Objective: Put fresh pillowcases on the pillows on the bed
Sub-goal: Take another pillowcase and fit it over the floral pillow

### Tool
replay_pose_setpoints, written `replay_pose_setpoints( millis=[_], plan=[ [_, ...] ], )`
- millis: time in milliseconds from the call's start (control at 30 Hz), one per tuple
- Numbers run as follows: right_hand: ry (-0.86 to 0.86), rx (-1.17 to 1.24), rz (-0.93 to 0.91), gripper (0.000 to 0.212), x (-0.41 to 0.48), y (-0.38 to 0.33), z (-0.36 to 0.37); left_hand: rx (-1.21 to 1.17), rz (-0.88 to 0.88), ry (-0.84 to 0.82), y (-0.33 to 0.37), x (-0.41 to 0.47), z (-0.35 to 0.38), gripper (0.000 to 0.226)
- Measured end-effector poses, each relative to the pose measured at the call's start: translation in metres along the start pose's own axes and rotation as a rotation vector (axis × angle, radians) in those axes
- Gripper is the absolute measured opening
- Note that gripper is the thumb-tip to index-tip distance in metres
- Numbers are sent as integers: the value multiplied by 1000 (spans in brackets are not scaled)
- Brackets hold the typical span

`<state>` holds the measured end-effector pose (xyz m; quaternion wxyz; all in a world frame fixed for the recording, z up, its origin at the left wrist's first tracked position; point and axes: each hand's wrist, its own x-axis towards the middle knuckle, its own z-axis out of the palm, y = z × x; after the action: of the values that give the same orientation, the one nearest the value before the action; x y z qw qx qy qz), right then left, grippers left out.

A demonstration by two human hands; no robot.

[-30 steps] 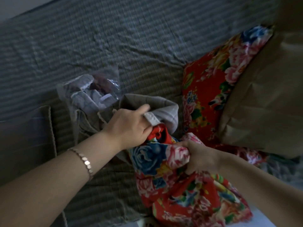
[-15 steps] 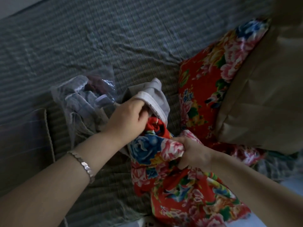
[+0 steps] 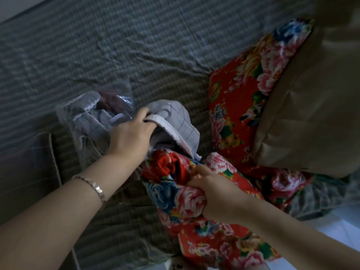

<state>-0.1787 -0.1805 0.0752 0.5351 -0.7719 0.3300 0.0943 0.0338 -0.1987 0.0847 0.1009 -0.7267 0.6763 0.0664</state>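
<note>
Evidently, the mouth of a grey checked pillowcase (image 3: 175, 123) is being held up and open by the left hand (image 3: 132, 139), whose fingers are curled round its white-trimmed hem, so that an opening is offered for something to be pushed in. A bunched red flowered bundle (image 3: 171, 193) is gripped by the right hand (image 3: 216, 193), which is closed in a fist on a fold of it. The bundle's upper end is pressed right against that opening, while the rest trails down towards the near edge of the bed. Whether the bundle is a soft pillow in a flowered cover or only loose cloth cannot be told. The work is judged to be split on purpose: one hand to spread the hem, the other to feed. Little, if any, of the bundle appears to be inside yet, so the step is judged barely begun. The pillowcase lies on the striped sheet (image 3: 136, 45), just beside a clear plastic bag (image 3: 91, 114) in which more folded grey linen can be made out, presumably spares left within reach. To the right, a red flowered pillow (image 3: 243, 90) is overlapped along its right side by a plain tan pillow (image 3: 311, 114), both apparently set aside to leave working room. A folded grey cloth (image 3: 25, 162) is seen at the left edge.
</note>
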Motion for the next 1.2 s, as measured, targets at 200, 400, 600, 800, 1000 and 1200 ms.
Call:
replay_pose_setpoints(
  millis=[200, 400, 600, 800, 1000, 1200],
  plan=[
    [-179, -333, -104, 30, 2, 4, 38, -464, -381, 149, -10, -2, 7, 24],
    [-26, -183, -47, 37, 7, 15, 51, -474, -336, -134, -26, 1, 11, 15],
    [182, 227, 187, 84, 13, 20, 39, -106, 260, -297, -4, -35, 30, 42],
    [189, 404, 211, 92, 28, 21, 37, -166, 732, -78, 0, -70, 26, 33],
    [563, 910, 485, 42, 27, 24, 25, -160, 495, 194, -24, -91, 42, 15],
    [678, 1407, 795, 40, 14, 28, 22, -23, -260, 89, -39, -68, 53, 45]
  ],
)
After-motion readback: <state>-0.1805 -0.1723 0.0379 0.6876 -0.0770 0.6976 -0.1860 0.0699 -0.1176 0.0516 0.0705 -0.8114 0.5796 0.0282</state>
